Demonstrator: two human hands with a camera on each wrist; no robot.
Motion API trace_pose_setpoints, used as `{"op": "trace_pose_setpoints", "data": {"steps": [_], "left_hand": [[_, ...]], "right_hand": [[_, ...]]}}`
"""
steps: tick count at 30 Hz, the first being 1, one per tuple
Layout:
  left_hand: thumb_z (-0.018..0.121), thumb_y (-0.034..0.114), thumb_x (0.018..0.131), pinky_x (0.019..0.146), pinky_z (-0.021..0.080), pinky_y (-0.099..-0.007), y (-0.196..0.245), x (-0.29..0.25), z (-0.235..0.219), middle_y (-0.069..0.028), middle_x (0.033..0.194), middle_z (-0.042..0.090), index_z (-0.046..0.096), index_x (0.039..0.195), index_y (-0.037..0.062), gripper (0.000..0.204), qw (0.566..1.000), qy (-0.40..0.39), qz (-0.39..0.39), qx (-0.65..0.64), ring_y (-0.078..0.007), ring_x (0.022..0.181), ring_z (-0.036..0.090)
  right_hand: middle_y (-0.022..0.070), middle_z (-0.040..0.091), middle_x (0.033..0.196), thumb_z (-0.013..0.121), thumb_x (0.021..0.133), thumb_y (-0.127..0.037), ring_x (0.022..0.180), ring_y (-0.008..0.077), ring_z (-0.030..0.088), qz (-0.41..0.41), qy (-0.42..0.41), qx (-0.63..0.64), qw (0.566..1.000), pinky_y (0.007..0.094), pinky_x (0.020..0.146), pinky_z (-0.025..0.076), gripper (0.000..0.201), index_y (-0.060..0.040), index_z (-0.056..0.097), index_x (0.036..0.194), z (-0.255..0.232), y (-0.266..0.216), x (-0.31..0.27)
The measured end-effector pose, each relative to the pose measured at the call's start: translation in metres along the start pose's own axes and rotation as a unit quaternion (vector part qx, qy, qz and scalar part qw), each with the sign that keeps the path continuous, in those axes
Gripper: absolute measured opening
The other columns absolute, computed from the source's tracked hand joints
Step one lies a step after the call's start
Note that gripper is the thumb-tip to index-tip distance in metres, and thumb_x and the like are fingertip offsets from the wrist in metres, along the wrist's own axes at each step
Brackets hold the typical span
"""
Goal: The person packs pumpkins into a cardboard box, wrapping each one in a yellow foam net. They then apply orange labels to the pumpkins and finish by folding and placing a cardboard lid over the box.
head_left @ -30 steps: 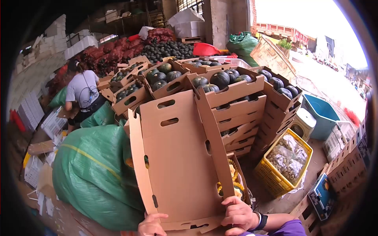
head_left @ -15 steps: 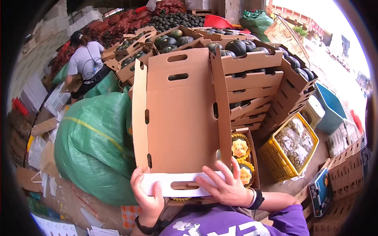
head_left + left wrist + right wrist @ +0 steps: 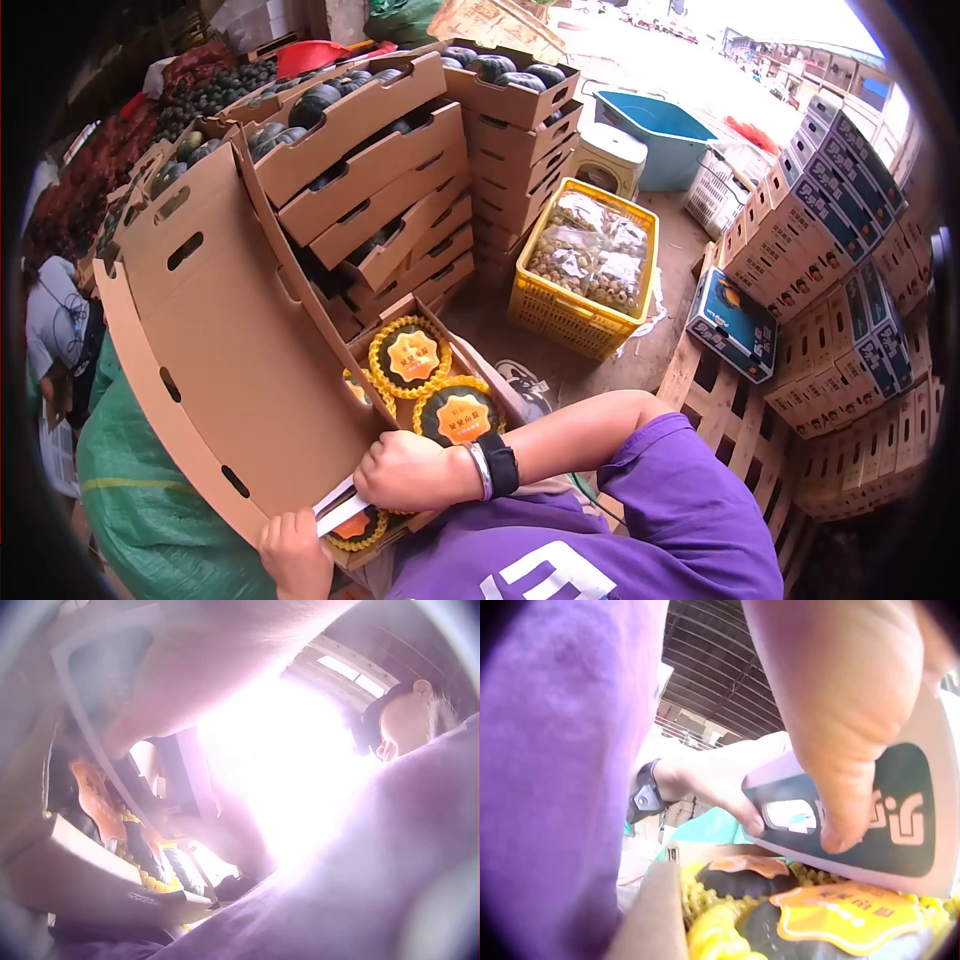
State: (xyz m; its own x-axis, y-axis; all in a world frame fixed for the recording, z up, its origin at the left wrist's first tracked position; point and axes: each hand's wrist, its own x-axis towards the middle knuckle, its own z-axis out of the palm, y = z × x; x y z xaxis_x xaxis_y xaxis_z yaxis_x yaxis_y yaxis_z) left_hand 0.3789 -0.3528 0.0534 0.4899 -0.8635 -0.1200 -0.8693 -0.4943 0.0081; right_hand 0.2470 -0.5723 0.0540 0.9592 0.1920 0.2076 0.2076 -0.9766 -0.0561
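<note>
Long brown cardboard lid (image 3: 235, 350), tilted, extending from upper left to lower centre. Its white-edged end flap (image 3: 338, 505) is gripped by the right hand (image 3: 415, 472), fingers curled, and by the left hand (image 3: 297, 555), fingers bent around the farther end. Just right of the lid: open cardboard box (image 3: 485, 385) with orange-labelled dark pumpkins (image 3: 410, 358) in yellow foam nets. Lower left: green woven sack (image 3: 130, 480). Upper centre: stacked pumpkin trays (image 3: 370, 190). Right of these, on the grey floor (image 3: 530, 352): yellow plastic crate (image 3: 570, 325) of bagged produce, with a teal tub (image 3: 655, 150) behind. Right: slatted wooden pallet (image 3: 700, 400) and stacked printed cartons (image 3: 820, 230).
</note>
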Motion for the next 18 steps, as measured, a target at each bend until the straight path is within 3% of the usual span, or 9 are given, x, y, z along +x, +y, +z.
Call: {"op": "trace_pose_setpoints", "data": {"steps": [1, 3, 4, 7, 9, 10, 11, 14, 18], "left_hand": [[0.072, 0.009, 0.065, 0.084, 0.042, -0.0469, 0.004, -0.003, -0.005, -0.0243, 0.105, 0.057, 0.057, 0.106, 0.0014, 0.044, 1.000, 0.000, 0.008, 0.002, -0.0389, 0.099, 0.052], [0.072, 0.004, 0.064, 0.076, 0.042, -0.0453, 0.018, -0.019, -0.020, -0.0221, 0.090, 0.059, 0.060, 0.104, -0.0014, 0.042, 1.000, -0.001, 0.030, -0.001, -0.0393, 0.086, 0.053], [0.062, 0.013, 0.066, 0.066, 0.046, -0.0417, 0.020, -0.033, -0.018, -0.0138, 0.080, 0.057, 0.064, 0.105, 0.0051, 0.039, 0.992, 0.081, 0.083, 0.039, -0.0333, 0.072, 0.055], [0.059, 0.012, 0.068, 0.065, 0.044, -0.0454, 0.042, -0.053, -0.041, -0.0137, 0.075, 0.053, 0.064, 0.101, 0.0063, 0.033, 0.979, 0.174, 0.099, -0.025, -0.0315, 0.072, 0.054], [0.059, 0.017, 0.075, 0.067, 0.046, -0.0435, 0.028, -0.072, -0.014, -0.0117, 0.085, 0.057, 0.062, 0.108, 0.0087, 0.034, 0.971, 0.172, 0.134, 0.099, -0.0287, 0.075, 0.056], [0.060, 0.020, 0.078, 0.068, 0.047, -0.0429, 0.015, -0.084, 0.010, -0.0108, 0.090, 0.060, 0.062, 0.112, 0.0098, 0.035, 0.956, 0.185, 0.169, 0.155, -0.0276, 0.077, 0.057], [0.058, 0.029, 0.085, 0.073, 0.049, -0.0419, 0.009, -0.098, 0.026, -0.0096, 0.103, 0.062, 0.060, 0.121, 0.0128, 0.039, 0.963, 0.066, 0.160, 0.209, -0.0265, 0.083, 0.060], [0.054, 0.028, 0.090, 0.081, 0.050, -0.0415, 0.014, -0.105, 0.023, -0.0092, 0.114, 0.062, 0.058, 0.126, 0.0139, 0.039, 0.978, 0.087, 0.178, 0.070, -0.0303, 0.093, 0.061], [0.051, 0.013, 0.078, 0.080, 0.047, -0.0382, 0.035, -0.080, -0.039, -0.0215, 0.115, 0.060, 0.049, 0.129, -0.0065, 0.055, 0.956, -0.027, 0.269, -0.110, -0.0308, 0.099, 0.060]], "right_hand": [[0.0065, 0.065, 0.063, 0.061, 0.073, -0.018, 0.059, 0.0229, 0.066, -0.020, 0.075, 0.033, 0.996, 0.0356, 0.053, 0.050, 0.013, -0.0079, 0.066, 0.067, 0.011, 0.002, -0.002], [0.0069, 0.065, 0.063, 0.062, 0.073, -0.020, 0.059, 0.0229, 0.065, -0.045, 0.041, 0.064, 0.996, 0.0352, 0.052, 0.050, 0.012, -0.0088, 0.067, 0.069, -0.009, -0.004, -0.009], [0.0067, 0.064, 0.062, 0.062, 0.072, -0.020, 0.059, 0.0230, 0.065, -0.045, 0.043, 0.061, 0.996, 0.0348, 0.052, 0.050, 0.012, -0.0091, 0.066, 0.068, -0.010, -0.011, -0.013], [0.0059, 0.056, 0.057, 0.060, 0.072, -0.017, 0.053, 0.0223, 0.059, -0.104, 0.124, 0.063, 0.985, 0.0323, 0.052, 0.047, 0.015, -0.0022, 0.057, 0.068, -0.016, -0.027, -0.026], [0.0108, 0.062, 0.077, 0.064, 0.082, -0.028, 0.079, 0.0272, 0.063, -0.182, 0.047, 0.288, 0.939, 0.0382, 0.071, 0.050, 0.028, -0.0003, 0.062, 0.086, -0.052, -0.006, -0.024], [0.0166, 0.061, 0.100, 0.066, 0.084, -0.035, 0.101, 0.0327, 0.058, -0.211, 0.191, 0.359, 0.889, 0.0421, 0.088, 0.045, 0.041, 0.0013, 0.061, 0.102, -0.065, 0.009, -0.018], [0.0171, 0.059, 0.106, 0.071, 0.076, -0.033, 0.110, 0.0352, 0.052, -0.158, 0.345, 0.310, 0.872, 0.0422, 0.092, 0.040, 0.042, -0.0014, 0.061, 0.102, -0.084, 0.028, -0.010], [0.0307, 0.034, 0.137, 0.076, 0.072, -0.039, 0.130, 0.0429, 0.033, 0.114, 0.405, 0.153, 0.894, 0.0445, 0.109, 0.029, 0.092, 0.0113, 0.030, 0.136, -0.090, 0.103, 0.027], [0.0349, 0.010, 0.149, 0.075, 0.073, -0.048, 0.142, 0.0416, 0.011, 0.096, 0.205, 0.408, 0.884, 0.0391, 0.116, 0.018, 0.118, 0.0167, 0.003, 0.141, -0.055, 0.133, 0.080]]}}
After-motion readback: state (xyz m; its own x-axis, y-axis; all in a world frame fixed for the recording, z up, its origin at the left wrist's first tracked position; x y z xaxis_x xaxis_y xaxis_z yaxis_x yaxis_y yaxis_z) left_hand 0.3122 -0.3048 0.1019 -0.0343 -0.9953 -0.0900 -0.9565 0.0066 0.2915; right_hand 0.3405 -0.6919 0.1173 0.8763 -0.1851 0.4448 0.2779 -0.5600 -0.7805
